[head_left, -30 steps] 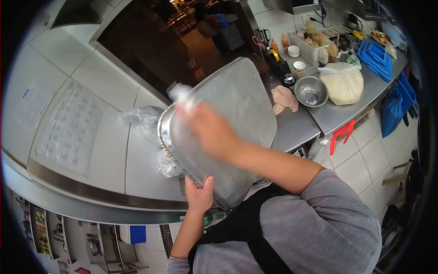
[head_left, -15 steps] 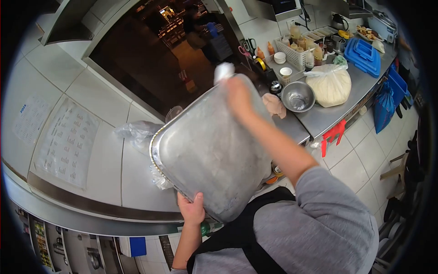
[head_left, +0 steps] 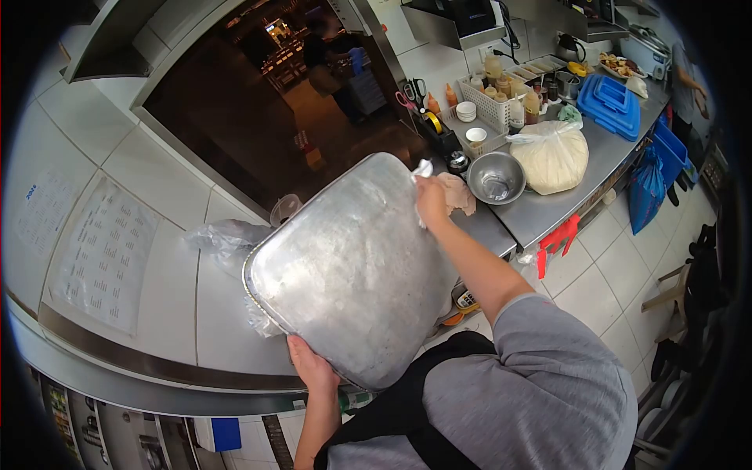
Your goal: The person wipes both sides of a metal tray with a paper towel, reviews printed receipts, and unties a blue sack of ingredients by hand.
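A large metal tray (head_left: 352,266) is tilted up in front of me, its scuffed flat face towards the camera. My left hand (head_left: 313,364) grips its lower left edge, thumb on the near face and the other fingers hidden behind. At the tray's right edge, my right hand (head_left: 431,202) is closed on a white cloth (head_left: 424,169), which sticks out above and below the fingers. A crumpled clear plastic bag (head_left: 227,241) lies on the counter left of the tray.
On the right counter stand a steel bowl (head_left: 497,178), a tied bag of pale contents (head_left: 551,160), blue lids (head_left: 609,106) and a bottle basket (head_left: 486,102). Red gloves (head_left: 558,239) hang at its edge. Two other people are visible: one beyond the opening, one (head_left: 689,86) at far right.
My right hand with the cloth has moved from the tray's top edge down and to the right along its side. The left hand keeps its hold; the whole view has shifted slightly.
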